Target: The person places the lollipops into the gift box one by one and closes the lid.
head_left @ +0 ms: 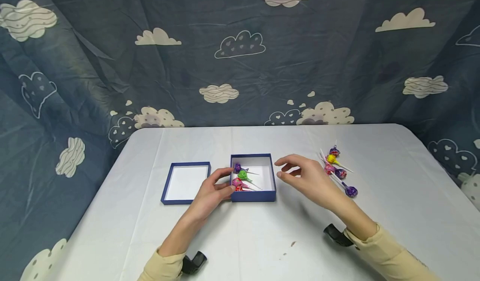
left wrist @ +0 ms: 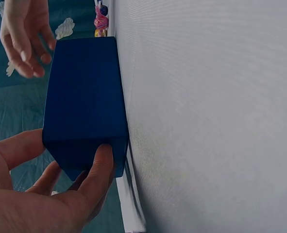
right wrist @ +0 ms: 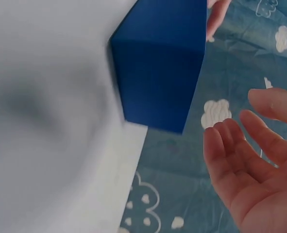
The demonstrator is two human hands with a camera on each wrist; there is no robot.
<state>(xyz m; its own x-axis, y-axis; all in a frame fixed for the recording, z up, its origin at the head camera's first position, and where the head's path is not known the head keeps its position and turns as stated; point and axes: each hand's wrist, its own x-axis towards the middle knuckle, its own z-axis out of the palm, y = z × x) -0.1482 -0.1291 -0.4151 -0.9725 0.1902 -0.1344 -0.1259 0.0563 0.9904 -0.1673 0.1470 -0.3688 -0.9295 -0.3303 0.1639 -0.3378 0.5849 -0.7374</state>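
Cloth (head_left: pixel 187 76), cloud-printed, backs a white table (head_left: pixel 262 239), left fingers (left wrist: pixel 97 177) gripping a blue box (head_left: pixel 255 196), right fingers (right wrist: pixel 267 138) loosely parted.

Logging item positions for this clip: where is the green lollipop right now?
In the head view, the green lollipop lies in the left part of the box, near the left hand, between the purple lollipop and the pink one.

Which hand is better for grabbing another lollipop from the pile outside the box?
Probably the right hand: it's empty and nearer the loose lollipops. The left hand is farther away and busy holding the blue box.
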